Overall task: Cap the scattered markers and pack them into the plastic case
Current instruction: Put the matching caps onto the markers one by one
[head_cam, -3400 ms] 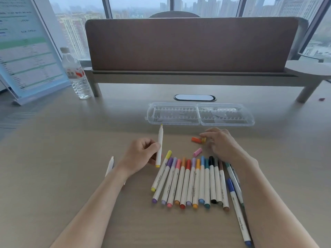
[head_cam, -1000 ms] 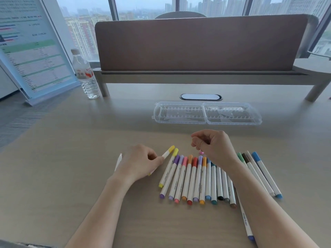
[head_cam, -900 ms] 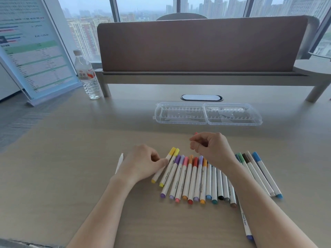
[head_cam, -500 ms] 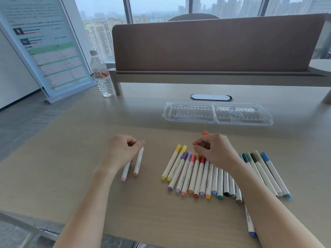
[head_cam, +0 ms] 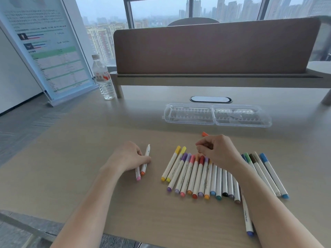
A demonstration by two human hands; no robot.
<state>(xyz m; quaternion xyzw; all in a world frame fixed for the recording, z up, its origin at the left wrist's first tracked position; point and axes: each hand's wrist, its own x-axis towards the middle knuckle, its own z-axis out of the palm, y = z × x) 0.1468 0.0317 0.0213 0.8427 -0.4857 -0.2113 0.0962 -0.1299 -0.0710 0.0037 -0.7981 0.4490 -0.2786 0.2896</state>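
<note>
Resting on the desk [head_cam: 71,158], the left hand [head_cam: 129,159] curls its fingers [head_cam: 143,159] around two uncapped markers [head_cam: 144,167], one with an orange end and one with a pink end, lying side by side. The right hand [head_cam: 217,151] hovers over the row of capped markers [head_cam: 195,176] with fingers curled together; whether they pinch anything is hidden. An orange cap [head_cam: 204,134] peeks out just beyond its knuckles. The clear plastic case [head_cam: 216,115] lies farther back, open.
</note>
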